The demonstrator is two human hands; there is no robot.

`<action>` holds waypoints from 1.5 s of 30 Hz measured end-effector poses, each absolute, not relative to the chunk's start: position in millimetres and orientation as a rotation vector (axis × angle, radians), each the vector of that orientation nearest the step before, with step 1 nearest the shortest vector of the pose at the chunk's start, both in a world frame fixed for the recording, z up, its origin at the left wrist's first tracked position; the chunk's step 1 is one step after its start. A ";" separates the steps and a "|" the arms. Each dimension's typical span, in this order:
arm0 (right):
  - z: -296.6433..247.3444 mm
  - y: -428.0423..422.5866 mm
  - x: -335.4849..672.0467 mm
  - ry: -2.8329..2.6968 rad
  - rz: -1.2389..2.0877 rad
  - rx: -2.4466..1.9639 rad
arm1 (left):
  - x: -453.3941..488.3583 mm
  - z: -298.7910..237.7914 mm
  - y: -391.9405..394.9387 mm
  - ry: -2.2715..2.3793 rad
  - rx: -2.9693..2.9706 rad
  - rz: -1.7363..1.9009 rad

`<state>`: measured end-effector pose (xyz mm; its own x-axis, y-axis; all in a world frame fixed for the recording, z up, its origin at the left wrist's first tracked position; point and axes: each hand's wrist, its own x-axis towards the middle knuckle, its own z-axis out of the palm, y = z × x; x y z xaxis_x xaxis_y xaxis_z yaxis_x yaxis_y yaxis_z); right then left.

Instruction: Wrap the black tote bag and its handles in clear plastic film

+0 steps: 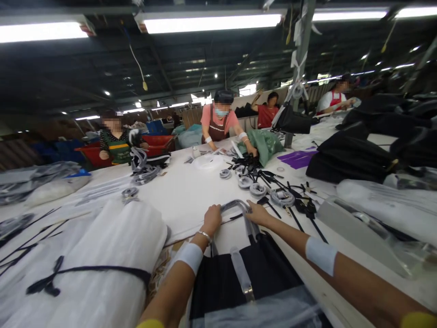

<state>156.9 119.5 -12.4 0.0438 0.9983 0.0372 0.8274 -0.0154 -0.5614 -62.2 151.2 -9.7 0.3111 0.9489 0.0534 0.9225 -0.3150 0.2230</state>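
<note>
A black bag (235,278) lies on the white table (184,191) right in front of me, its plastic-wrapped handle (235,206) arching away from me. My left hand (212,219) is closed round the left end of that handle. My right hand (257,214) grips its right end. Both forearms wear white wristbands. A clear-wrapped strap (241,273) runs down the bag's front.
A large white plastic-wrapped bundle tied with black cord (102,259) lies to my left. Tape rolls (257,189) and black straps (300,205) are scattered ahead on the right. Black bags (348,157) pile at right. A person in a pink shirt (220,120) and other people work across the table.
</note>
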 end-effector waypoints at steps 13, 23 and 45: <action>-28.6 141.1 134.4 -1.797 0.427 -1.587 | -123.8 31.4 174.6 1.683 2.292 0.494; -27.1 157.7 125.6 -1.893 0.450 -1.515 | -112.3 -11.6 184.6 1.747 2.153 0.432; -22.7 175.2 129.4 -1.579 0.925 -1.698 | -116.0 -14.5 194.2 1.505 2.004 0.590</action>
<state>129.4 175.2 -22.7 0.0334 0.9968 -0.0730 0.5513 -0.0793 -0.8306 -116.0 194.2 -14.5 0.2735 0.9618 0.0151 0.7156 -0.2139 0.6650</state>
